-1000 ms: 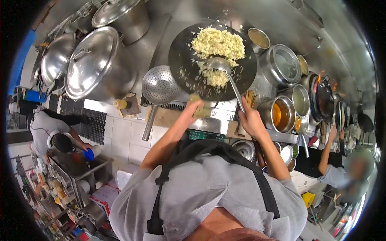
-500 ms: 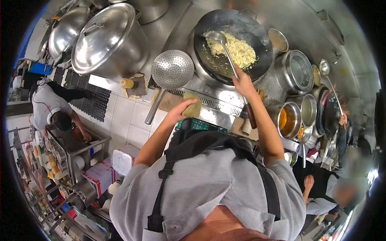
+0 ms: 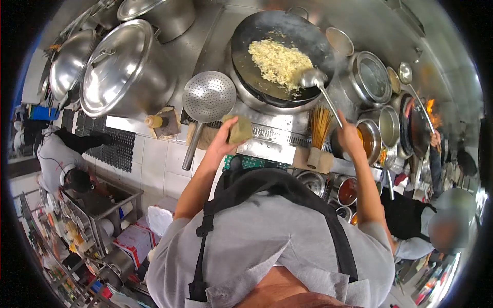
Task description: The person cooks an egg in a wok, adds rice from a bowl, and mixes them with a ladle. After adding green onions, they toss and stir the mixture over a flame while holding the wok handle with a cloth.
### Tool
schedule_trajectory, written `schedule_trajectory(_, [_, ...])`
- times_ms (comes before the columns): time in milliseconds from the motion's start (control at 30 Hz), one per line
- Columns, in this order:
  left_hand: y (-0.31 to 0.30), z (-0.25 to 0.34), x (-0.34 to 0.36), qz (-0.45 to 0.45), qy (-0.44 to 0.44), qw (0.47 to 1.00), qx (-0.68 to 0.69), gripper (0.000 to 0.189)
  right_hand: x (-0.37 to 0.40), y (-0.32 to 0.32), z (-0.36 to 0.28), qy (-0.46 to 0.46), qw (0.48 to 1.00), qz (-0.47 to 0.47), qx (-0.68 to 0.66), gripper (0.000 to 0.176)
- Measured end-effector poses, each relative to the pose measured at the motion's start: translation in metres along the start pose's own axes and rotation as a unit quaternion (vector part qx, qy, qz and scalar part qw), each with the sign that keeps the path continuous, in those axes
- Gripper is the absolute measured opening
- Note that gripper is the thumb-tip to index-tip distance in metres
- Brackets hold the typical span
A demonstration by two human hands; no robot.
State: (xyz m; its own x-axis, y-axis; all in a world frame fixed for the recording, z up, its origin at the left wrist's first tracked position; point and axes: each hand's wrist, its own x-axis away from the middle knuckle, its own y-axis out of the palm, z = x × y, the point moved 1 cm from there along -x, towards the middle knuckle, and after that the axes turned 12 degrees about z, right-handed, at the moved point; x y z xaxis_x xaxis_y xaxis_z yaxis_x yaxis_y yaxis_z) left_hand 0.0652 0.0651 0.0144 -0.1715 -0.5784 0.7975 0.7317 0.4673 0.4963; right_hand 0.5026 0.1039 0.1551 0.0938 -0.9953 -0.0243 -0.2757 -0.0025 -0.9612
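Note:
A black wok [image 3: 246, 77] sits on the stove, holding a mound of yellow fried rice [image 3: 280, 61] flecked with green. My right hand [image 3: 350, 138] is closed round the handle of a steel ladle [image 3: 314, 78], whose bowl rests at the right edge of the rice. In front of the wok, my left hand [image 3: 222, 142] grips a folded greenish cloth [image 3: 238, 130], apart from the wok's rim. Just left of that hand lies a perforated steel strainer [image 3: 209, 96], its handle pointing toward me.
Large lidded pots [image 3: 120, 66] stand on the left. A bamboo wok brush [image 3: 320, 128] stands at the stove's front edge. Right of the wok are metal pots [image 3: 371, 79]. Farther right, a co-worker's hand [image 3: 435, 138] holds another ladle near flames [image 3: 434, 114]. Another person [image 3: 61, 154] bends at the left.
My right hand and the ladle have moved right, from the rice's upper left to its right edge. The rice now lies flatter. My left hand still holds the cloth.

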Motion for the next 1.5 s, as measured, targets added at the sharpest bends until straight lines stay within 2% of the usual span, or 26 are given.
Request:
schedule_trajectory(100, [0.05,0.014,-0.013,-0.054,-0.017,0.998,-0.012,0.056,-0.058,0.086,0.025,0.0,0.963,0.193,-0.188,0.052])
schedule_trajectory(133, [0.064,0.02,-0.024,-0.072,-0.021,0.997,-0.014,0.058,-0.076,0.095,0.013,0.087,0.966,0.165,-0.18,0.056])
schedule_trajectory(200, [0.082,0.018,-0.043,-0.102,-0.042,0.994,-0.022,0.063,-0.088,0.082,-0.054,0.252,0.939,0.077,-0.223,0.047])
schedule_trajectory(233, [0.1,0.021,-0.035,-0.071,-0.038,0.996,-0.023,0.067,-0.082,0.091,-0.08,0.269,0.919,0.078,-0.279,0.042])
schedule_trajectory(267, [0.112,0.023,-0.034,-0.048,-0.029,0.998,-0.04,0.066,-0.068,0.09,-0.097,0.233,0.904,0.017,-0.357,0.046])
schedule_trajectory(333, [0.132,0.026,-0.032,0.001,-0.011,0.998,-0.066,0.065,-0.043,0.123,-0.076,-0.054,0.94,0.173,-0.288,0.053])
schedule_trajectory(367, [0.143,0.029,-0.027,0.036,-0.007,0.997,-0.066,0.051,-0.023,0.112,-0.079,-0.037,0.95,0.168,-0.259,0.056])
schedule_trajectory(433, [0.136,0.025,-0.079,-0.014,-0.003,0.996,-0.092,0.043,0.016,0.074,-0.098,-0.007,0.969,0.145,-0.2,0.062])
schedule_trajectory(533, [0.132,0.014,-0.09,-0.011,0.022,0.994,-0.109,0.027,0.039,0.127,-0.09,0.046,0.968,0.138,-0.203,0.065])
schedule_trajectory(567, [0.124,0.006,-0.083,-0.015,0.013,0.996,-0.089,0.025,0.038,0.132,-0.082,0.023,0.982,0.087,-0.165,0.07])
schedule_trajectory(600, [0.125,0.011,-0.059,-0.019,0.005,0.997,-0.07,0.024,0.036,0.114,-0.084,0.013,0.984,0.053,-0.169,0.067])
schedule_trajectory(700, [0.127,0.031,0.035,0.018,0.009,0.996,-0.082,0.021,0.066,0.01,-0.109,0.056,0.939,-0.081,-0.33,0.06])
schedule_trajectory(767, [0.119,0.033,0.025,-0.008,-0.008,0.996,-0.085,0.017,0.077,-0.019,-0.107,0.004,0.948,-0.12,-0.295,0.059])
schedule_trajectory(833, [0.125,0.03,-0.01,-0.011,0.016,0.997,-0.078,0.017,0.063,0.002,-0.103,-0.055,0.973,-0.086,-0.208,0.059])
schedule_trajectory(867, [0.123,0.022,-0.027,-0.015,0.025,0.996,-0.082,0.017,0.046,0.03,-0.1,-0.087,0.983,-0.012,-0.162,0.06])
schedule_trajectory(933, [0.093,-0.003,-0.053,-0.054,0.07,0.993,-0.079,0.022,0.0,0.074,-0.099,-0.004,0.995,0.005,-0.1,0.064])
schedule_trajectory(1000, [0.046,-0.033,-0.043,-0.111,0.05,0.991,-0.062,0.033,-0.015,0.088,-0.097,-0.032,0.992,0.093,-0.076,0.067])
schedule_trajectory(1033, [0.041,-0.039,-0.013,-0.032,0.096,0.987,-0.123,0.039,-0.012,0.072,-0.102,-0.032,0.989,0.097,-0.109,0.065])
schedule_trajectory(1067, [0.056,-0.03,0.037,-0.073,0.114,0.987,-0.091,0.042,-0.005,0.056,-0.109,-0.019,0.984,0.094,-0.152,0.062])
schedule_trajectory(1133, [0.064,-0.025,0.026,-0.077,0.093,0.99,-0.079,0.039,0.013,0.03,-0.122,0.028,0.983,0.037,-0.176,0.06])
schedule_trajectory(1200, [0.085,-0.008,-0.009,-0.033,0.015,0.998,-0.041,0.032,0.033,0.006,-0.131,0.024,0.977,0.011,-0.211,0.06])
schedule_trajectory(1233, [0.106,0.008,-0.001,-0.008,0.044,0.994,-0.1,0.024,0.044,-0.003,-0.128,-0.016,0.981,-0.002,-0.196,0.059])
schedule_trajectory(1333, [0.129,0.026,0.026,-0.01,-0.006,0.997,-0.078,0.022,0.056,-0.029,-0.126,-0.081,0.983,-0.071,-0.151,0.06])
schedule_trajectory(1367, [0.128,0.026,0.016,-0.03,-0.019,0.995,-0.09,0.024,0.05,-0.02,-0.128,-0.096,0.984,-0.056,-0.14,0.062])
schedule_trajectory(1467, [0.123,0.01,0.017,0.011,0.062,0.99,-0.123,0.027,0.003,0.056,-0.121,-0.001,0.998,-0.052,-0.038,0.068])
schedule_trajectory(1500, [0.091,-0.012,-0.016,-0.061,0.075,0.992,-0.08,0.031,0.001,0.081,-0.117,0.0,1.0,-0.018,-0.01,0.072])
